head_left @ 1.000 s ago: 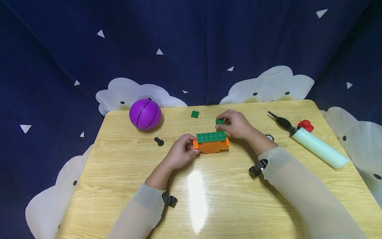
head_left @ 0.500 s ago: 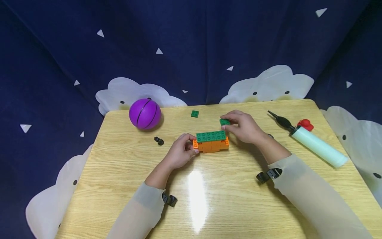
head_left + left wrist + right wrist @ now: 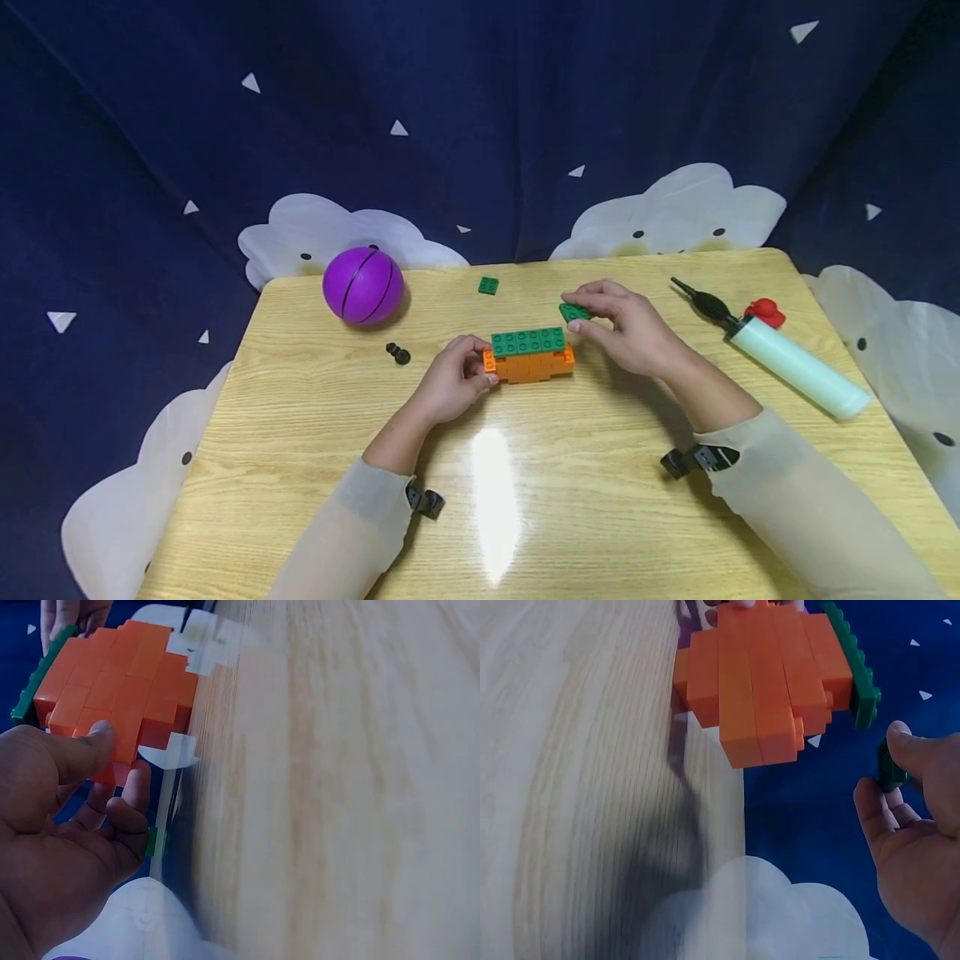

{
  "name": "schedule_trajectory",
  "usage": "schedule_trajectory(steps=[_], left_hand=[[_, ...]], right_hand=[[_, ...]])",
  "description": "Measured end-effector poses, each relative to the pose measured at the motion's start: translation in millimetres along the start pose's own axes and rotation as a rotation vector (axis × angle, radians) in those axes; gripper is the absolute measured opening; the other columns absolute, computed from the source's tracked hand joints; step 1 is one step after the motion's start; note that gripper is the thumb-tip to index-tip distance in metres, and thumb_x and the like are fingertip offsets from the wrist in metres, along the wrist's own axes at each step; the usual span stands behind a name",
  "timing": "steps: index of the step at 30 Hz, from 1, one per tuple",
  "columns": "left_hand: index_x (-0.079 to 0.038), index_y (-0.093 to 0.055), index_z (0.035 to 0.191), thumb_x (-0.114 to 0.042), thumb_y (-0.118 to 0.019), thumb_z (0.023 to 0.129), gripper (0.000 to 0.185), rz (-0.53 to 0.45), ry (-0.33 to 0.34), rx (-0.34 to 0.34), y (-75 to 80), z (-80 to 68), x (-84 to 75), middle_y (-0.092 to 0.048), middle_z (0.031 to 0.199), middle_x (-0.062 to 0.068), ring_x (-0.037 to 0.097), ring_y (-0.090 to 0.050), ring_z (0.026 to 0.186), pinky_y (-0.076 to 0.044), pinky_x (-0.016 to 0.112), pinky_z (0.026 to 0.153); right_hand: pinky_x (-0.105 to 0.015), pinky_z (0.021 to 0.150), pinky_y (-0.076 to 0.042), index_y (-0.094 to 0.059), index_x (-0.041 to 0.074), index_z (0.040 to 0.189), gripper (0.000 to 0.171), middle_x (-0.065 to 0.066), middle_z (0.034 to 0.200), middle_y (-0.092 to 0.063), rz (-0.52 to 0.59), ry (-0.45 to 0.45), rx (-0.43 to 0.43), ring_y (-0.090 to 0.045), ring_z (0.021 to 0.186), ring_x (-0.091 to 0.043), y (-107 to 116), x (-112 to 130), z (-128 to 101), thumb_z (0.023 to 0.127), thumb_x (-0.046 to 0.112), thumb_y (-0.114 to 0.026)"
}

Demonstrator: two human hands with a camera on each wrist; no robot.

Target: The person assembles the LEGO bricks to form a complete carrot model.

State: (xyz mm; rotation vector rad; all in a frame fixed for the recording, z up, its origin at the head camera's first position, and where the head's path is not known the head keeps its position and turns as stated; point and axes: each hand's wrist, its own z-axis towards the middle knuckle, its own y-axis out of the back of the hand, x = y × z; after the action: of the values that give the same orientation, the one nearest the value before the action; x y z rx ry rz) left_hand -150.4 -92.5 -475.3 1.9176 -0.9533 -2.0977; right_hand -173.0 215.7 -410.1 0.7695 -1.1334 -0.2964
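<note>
An orange block structure built of stacked toy bricks stands upright mid-table, topped by a row of flat green studded plates. My left hand grips its left end, thumb in front; in the left wrist view the thumb presses the orange face. To the right and slightly behind, my right hand pinches a small green toy brick between thumb and fingers, apart from the structure. The right wrist view shows this green brick edge-on near the green top layer.
Another small green brick lies toward the table's back edge. A purple ball sits back left, with a small black object nearer. On the right are a pump with a pale green tube and a red hat-shaped item.
My right hand has moved to the right with the green brick, away from above the structure's right end, and the brick has tilted. My left hand keeps its place.
</note>
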Motion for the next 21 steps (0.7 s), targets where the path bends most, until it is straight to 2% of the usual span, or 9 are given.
schedule_trajectory(steps=[5, 11, 17, 21], left_hand=[[-0.012, -0.061, 0.125, -0.007, -0.077, 0.094, 0.036, -0.002, -0.004, -0.002, 0.5, -0.3, 0.3, -0.056, 0.106, 0.002, 0.016, -0.062, 0.081, -0.051, 0.031, 0.071], [-0.012, -0.062, 0.125, -0.006, -0.077, 0.093, 0.036, -0.013, -0.002, -0.002, 0.4, -0.5, 0.4, -0.056, 0.106, 0.002, 0.016, -0.062, 0.082, -0.052, 0.033, 0.072], [-0.011, -0.061, 0.125, -0.007, -0.077, 0.094, 0.036, -0.007, -0.008, 0.002, 0.5, -0.5, -0.1, -0.057, 0.106, 0.003, 0.015, -0.061, 0.082, -0.051, 0.032, 0.073], [-0.011, -0.061, 0.125, -0.007, -0.077, 0.094, 0.036, -0.009, -0.009, 0.002, 0.6, -0.6, -0.8, -0.057, 0.106, 0.005, 0.016, -0.061, 0.081, -0.051, 0.032, 0.072]], right_hand=[[-0.045, 0.087, -0.051, -0.067, 0.015, 0.139, 0.042, -0.003, 0.131, -0.061, 0.010, 0.009, 0.017, -0.061, 0.110, -0.022, -3, 7, -7, 0.099, 0.027, -0.073], [-0.048, 0.096, -0.055, -0.069, 0.012, 0.134, 0.040, -0.001, 0.126, -0.061, 0.097, -0.004, 0.027, -0.063, 0.113, -0.024, -9, 12, -9, 0.097, 0.022, -0.076], [-0.031, 0.088, -0.058, -0.069, 0.014, 0.133, 0.039, 0.001, 0.124, -0.060, 0.124, -0.025, 0.042, -0.062, 0.115, -0.023, -11, 14, -11, 0.096, 0.020, -0.077], [-0.029, 0.083, -0.059, -0.070, 0.013, 0.132, 0.038, -0.001, 0.124, -0.060, 0.116, -0.029, 0.037, -0.063, 0.109, -0.024, -13, 15, -11, 0.095, 0.020, -0.078]])
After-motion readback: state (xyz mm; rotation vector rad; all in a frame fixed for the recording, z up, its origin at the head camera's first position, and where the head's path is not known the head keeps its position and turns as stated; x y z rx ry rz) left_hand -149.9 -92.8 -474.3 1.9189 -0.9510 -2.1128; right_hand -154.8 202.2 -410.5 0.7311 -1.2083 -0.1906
